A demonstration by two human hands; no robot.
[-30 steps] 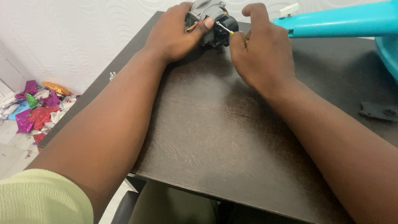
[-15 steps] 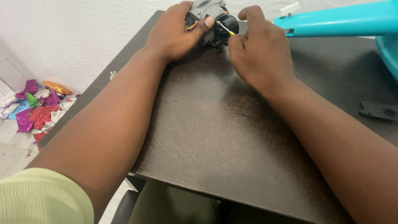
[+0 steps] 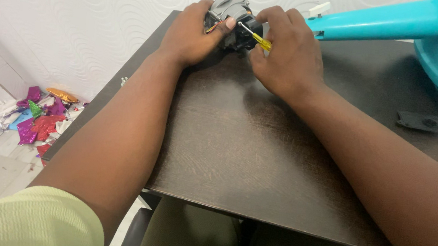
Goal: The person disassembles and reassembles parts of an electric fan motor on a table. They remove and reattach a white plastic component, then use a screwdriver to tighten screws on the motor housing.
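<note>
A dark wooden table carries a turquoise fan stand at its far right corner. A small grey and black motor is located at the far edge, gripped by the closed fingers of the left hand. A yellow-handled screwdriver is pinched in the right hand; its long axis points up-left into the motor.

A small grey-and-black motor sits at the worktop's 12 o'clock edge; a yellow-handled screwdriver lies tilted, tip against its 3 o'clock side.
</note>
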